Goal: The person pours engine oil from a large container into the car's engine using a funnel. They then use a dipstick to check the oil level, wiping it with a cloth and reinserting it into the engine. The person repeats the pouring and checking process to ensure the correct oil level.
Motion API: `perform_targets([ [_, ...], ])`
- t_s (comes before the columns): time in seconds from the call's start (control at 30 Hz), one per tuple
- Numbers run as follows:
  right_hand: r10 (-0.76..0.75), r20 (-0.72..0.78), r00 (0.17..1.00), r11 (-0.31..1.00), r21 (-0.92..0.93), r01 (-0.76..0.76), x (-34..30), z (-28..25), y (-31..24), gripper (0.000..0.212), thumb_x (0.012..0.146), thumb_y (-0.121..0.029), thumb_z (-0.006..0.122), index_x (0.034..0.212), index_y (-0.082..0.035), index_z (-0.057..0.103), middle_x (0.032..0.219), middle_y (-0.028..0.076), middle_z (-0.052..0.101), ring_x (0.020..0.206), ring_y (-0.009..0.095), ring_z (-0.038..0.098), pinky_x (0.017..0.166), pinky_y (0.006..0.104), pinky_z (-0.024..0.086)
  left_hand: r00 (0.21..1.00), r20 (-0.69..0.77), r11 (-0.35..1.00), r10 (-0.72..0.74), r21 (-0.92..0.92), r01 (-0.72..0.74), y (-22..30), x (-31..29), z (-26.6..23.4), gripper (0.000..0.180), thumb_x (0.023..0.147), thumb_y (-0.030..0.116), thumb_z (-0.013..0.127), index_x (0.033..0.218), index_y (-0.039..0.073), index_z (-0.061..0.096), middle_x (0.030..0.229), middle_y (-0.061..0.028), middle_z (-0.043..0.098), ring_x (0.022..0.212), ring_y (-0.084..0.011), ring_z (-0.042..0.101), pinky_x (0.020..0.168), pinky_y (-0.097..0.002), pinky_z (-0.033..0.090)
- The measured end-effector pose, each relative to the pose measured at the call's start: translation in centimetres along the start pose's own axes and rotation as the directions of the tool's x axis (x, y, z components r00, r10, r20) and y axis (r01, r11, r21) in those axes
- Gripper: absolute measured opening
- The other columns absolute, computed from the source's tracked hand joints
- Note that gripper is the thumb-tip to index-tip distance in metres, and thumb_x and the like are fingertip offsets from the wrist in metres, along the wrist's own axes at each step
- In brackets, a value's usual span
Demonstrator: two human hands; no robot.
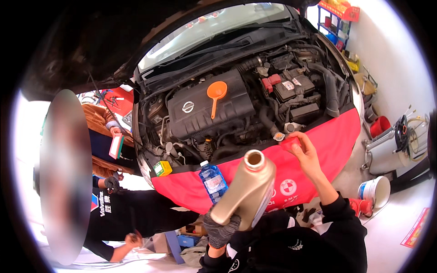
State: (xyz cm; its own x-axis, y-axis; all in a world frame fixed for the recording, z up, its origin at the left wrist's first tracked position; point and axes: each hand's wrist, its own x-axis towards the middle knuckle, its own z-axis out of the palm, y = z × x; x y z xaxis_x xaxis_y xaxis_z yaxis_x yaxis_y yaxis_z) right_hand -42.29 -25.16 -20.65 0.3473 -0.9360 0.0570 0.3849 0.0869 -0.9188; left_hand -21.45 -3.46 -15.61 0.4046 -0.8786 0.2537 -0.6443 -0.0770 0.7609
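My left hand [221, 229], in a dark glove, grips a gold oil jug [246, 193] near its lower end. The jug's round mouth is uncapped and faces up. My bare right hand [306, 152] pinches a small red cap [288, 143] over the front of the engine bay, close to a metal radiator cap [278, 136]. An orange funnel [216, 91] with a long stem lies on the black engine cover [182, 120]. A clear bottle of blue liquid [213, 179] rests on the red fender cover [327, 141], left of the jug.
A small yellow-green box [162, 168] sits at the bay's front left edge. The raised hood [91, 41] hangs overhead. Two people stand at the left, one holding cards [116, 145]. At the right are a wheeled metal tank [387, 152] and a white bucket [375, 191].
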Motion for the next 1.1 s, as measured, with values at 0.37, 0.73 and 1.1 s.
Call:
perform_targets([
  [0.37, -0.005, 0.628, 0.778, 0.899, -0.338, 0.278, -8.5, 4.3, -5.4, 0.032, 0.074, -0.004, 0.076, 0.097, -0.006, 0.052, 0.127, 0.014, 0.055, 0.120, 0.025, 0.050, 0.103, 0.0383, 0.038, 0.976, -0.001, 0.975, 0.218, -0.044, -0.218, -1.3, -8.5, -3.2, 0.040, 0.060, 0.024, 0.081, 0.091, 0.005, 0.063, 0.075, -0.0116, 0.066, 0.068, -0.0318, 0.065, 0.062, -0.0393, 0.051],
  [0.73, 0.245, 0.914, 0.322, 0.310, -0.389, 0.868, -12.5, 9.3, -9.1, 0.032, 0.083, -0.026, 0.066, 0.107, -0.005, 0.059, 0.106, 0.012, 0.063, 0.089, 0.027, 0.063, 0.068, 0.0369, 0.053, 0.982, 0.133, 0.991, 0.132, -0.052, -0.126, -2.6, -13.1, -7.8, 0.040, 0.061, 0.022, 0.079, 0.092, 0.004, 0.063, 0.077, -0.0155, 0.066, 0.073, -0.0345, 0.066, 0.063, -0.0380, 0.053],
  [1.1, 0.610, 0.714, 0.342, 0.419, -0.658, 0.626, -10.6, 12.2, -3.3, 0.066, 0.095, -0.055, 0.036, 0.062, -0.008, 0.067, 0.056, 0.011, 0.059, 0.063, 0.032, 0.062, 0.061, 0.0427, 0.049, 0.930, -0.321, 0.959, -0.178, 0.155, 0.237, -4.5, -21.2, -5.9, 0.032, 0.062, 0.023, 0.079, 0.084, 0.005, 0.065, 0.072, -0.0147, 0.066, 0.067, -0.0323, 0.066, 0.061, -0.0390, 0.052],
])
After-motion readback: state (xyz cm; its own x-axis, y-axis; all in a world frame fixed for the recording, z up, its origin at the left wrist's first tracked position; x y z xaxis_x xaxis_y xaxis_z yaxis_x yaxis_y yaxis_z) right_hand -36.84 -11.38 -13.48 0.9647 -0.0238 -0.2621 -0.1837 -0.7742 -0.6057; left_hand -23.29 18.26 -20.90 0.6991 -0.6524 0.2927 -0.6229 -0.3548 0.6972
